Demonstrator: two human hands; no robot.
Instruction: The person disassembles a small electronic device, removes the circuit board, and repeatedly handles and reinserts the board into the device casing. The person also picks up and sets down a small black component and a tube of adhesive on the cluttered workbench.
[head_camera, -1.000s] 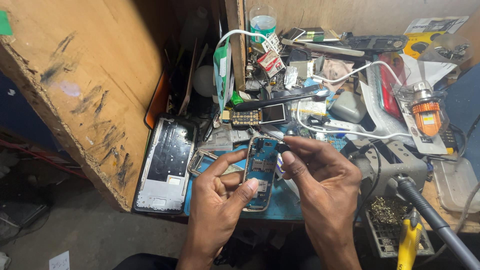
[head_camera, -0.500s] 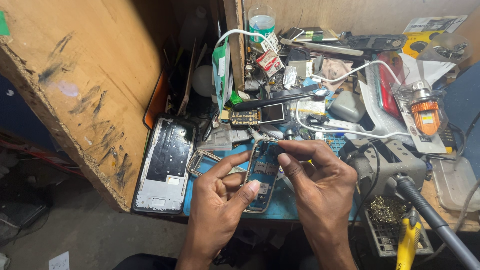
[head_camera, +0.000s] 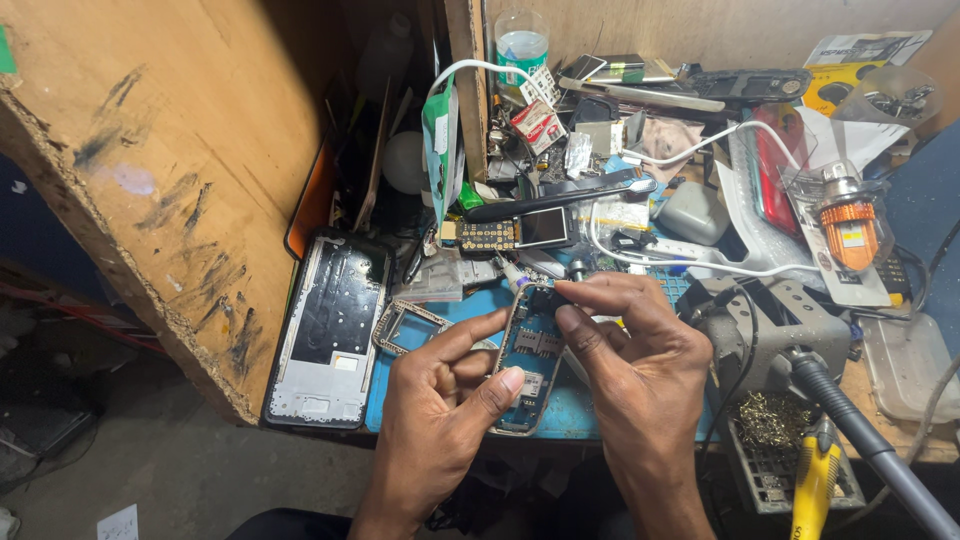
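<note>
An opened small phone (head_camera: 532, 355) with its blue circuit board showing lies tilted over the blue work mat (head_camera: 585, 405). My left hand (head_camera: 440, 410) grips its left edge and lower end between thumb and forefinger. My right hand (head_camera: 630, 345) pinches the phone's upper right corner with its fingertips. Whether a small part sits between those fingertips I cannot tell.
A large phone frame (head_camera: 330, 335) lies at the mat's left beside a wooden board (head_camera: 150, 170). A small metal bezel (head_camera: 405, 325), a keypad phone (head_camera: 510, 232), white cables (head_camera: 690, 262), a grey stand (head_camera: 770, 335), a yellow-handled tool (head_camera: 815, 485) and much clutter crowd the bench.
My right hand's fingertips have shifted up to the phone's top right corner. My left hand keeps its grip with little movement.
</note>
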